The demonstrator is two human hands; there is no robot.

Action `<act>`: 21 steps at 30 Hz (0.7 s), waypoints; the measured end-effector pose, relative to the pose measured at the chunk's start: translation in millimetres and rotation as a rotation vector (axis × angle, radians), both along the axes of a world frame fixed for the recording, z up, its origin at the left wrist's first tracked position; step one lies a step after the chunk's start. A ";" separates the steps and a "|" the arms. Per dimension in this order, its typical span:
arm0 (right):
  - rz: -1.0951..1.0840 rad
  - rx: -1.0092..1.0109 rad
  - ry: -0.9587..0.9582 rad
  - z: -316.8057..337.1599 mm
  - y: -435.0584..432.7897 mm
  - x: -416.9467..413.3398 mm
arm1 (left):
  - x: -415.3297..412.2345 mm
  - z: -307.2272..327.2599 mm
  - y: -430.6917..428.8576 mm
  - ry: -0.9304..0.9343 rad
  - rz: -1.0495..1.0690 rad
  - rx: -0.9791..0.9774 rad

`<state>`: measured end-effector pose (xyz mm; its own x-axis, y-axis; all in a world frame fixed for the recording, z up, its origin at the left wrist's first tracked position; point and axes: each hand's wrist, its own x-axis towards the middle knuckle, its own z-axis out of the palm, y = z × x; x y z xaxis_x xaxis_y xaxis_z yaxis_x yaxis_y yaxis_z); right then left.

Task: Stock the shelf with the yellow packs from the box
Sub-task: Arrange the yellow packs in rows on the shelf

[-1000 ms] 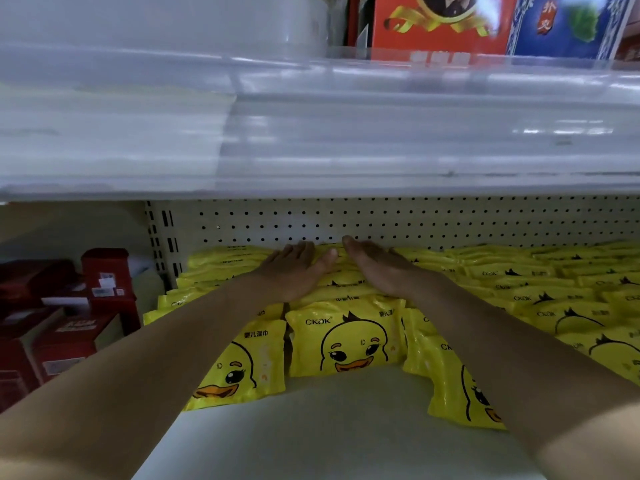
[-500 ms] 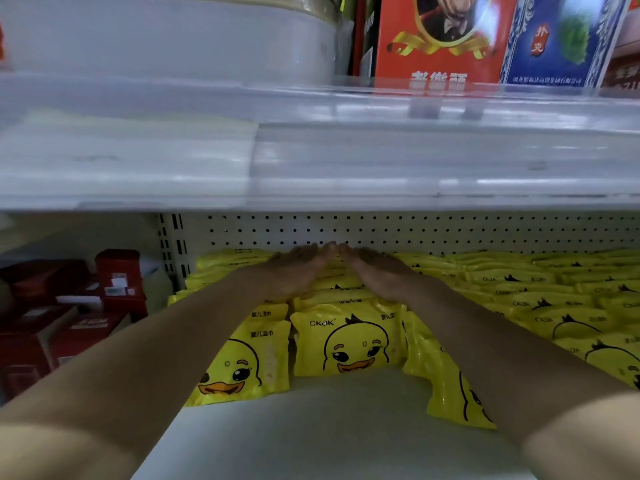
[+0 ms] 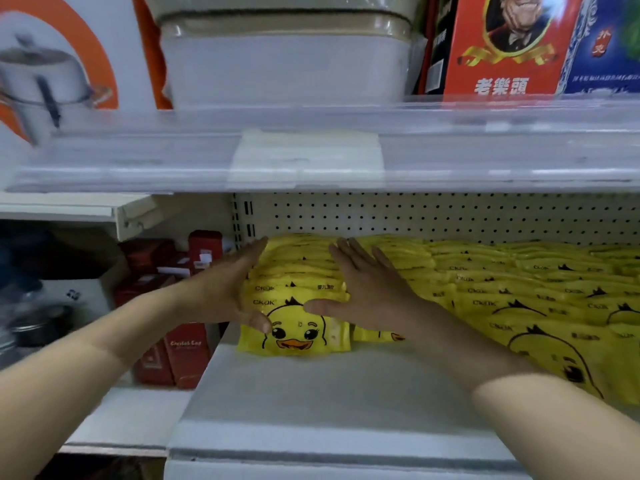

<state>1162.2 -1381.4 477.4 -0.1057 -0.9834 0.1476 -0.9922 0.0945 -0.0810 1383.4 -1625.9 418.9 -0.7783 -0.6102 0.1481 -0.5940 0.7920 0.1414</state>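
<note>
Apart now where they met at the back, the straight fingers grip nothing: left hand [image 3: 225,292] presses the end row of yellow packs [image 3: 298,332] from outside, right hand [image 3: 367,292] lies flat on it. Shelf [image 3: 311,393] looks mostly stocked, box unseen; bare front strip gives room, edge drops toward red boxes [image 3: 187,344].

1 head camera (wide-angle) looks forward, close into the shelf [image 3: 311,393].
</note>
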 end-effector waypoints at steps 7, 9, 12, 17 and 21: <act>0.014 0.011 0.130 -21.9 -22.2 29.3 | -19.0 49.5 112.8 -0.268 0.043 -0.063; -0.001 -0.002 0.137 -23.2 -23.5 26.1 | -21.6 46.3 110.5 -0.227 0.031 -0.054; -0.004 -0.026 0.165 -23.5 -23.5 28.0 | -27.6 46.0 105.0 -0.205 0.018 0.018; 0.054 -0.046 0.193 -28.8 -25.2 30.0 | -31.6 47.9 104.4 -0.155 -0.022 0.063; 0.029 -0.058 0.204 -28.3 -30.8 25.5 | -32.0 48.3 100.8 -0.150 -0.037 0.074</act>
<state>1187.6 -1412.2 449.1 -0.0396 -0.9748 0.2197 -0.9909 0.0666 0.1173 1351.4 -1525.1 467.2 -0.8101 -0.5860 -0.0157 -0.5838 0.8041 0.1122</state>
